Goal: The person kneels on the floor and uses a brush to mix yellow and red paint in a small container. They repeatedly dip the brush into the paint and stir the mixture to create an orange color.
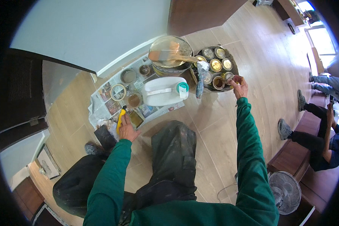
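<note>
My left hand is closed around a yellow utility knife with a black end, low over the newspaper's near edge. My right hand reaches out to a dark tub crowded with several small round cans. Its fingers grip the rim of a small can at the tub's near right side. Beside that can stands an uncovered one with brown contents. Across the tub's left side lies a wrapped, paint-smeared tool, its bristles or head hidden.
Newspaper carries a white jug with a green cap, a cup of brown liquid, and a jar. A wide brush rests across a bucket. Right: a fan and seated people.
</note>
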Demonstrator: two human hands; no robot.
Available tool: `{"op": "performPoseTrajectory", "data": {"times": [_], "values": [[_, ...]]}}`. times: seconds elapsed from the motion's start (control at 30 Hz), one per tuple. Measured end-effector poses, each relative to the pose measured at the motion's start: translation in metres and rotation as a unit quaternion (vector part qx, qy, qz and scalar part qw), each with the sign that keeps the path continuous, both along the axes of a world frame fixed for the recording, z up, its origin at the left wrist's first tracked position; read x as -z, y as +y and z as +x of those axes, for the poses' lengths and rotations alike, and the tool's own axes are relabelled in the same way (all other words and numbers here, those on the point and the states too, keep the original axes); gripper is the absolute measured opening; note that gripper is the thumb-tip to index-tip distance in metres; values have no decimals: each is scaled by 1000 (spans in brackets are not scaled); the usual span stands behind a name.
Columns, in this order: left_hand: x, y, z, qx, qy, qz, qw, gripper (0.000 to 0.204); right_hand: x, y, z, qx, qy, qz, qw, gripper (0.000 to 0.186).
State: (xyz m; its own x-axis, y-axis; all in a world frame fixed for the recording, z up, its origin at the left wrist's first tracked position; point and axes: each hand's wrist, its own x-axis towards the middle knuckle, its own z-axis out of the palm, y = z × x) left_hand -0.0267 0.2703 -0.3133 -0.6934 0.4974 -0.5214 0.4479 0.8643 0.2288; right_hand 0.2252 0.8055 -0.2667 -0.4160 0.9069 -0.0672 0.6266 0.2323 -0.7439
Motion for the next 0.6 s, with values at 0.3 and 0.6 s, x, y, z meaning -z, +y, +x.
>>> {"op": "performPoseTrajectory", "data": {"times": [0.3,0.6], "values": [[9,1,-7,29,4,-30,999,123,7,1,6,97,134,-110,980,49],[26,-2,-3,4,7,-17,1000,110,25,9,27,76,44,30,996,36]]}}
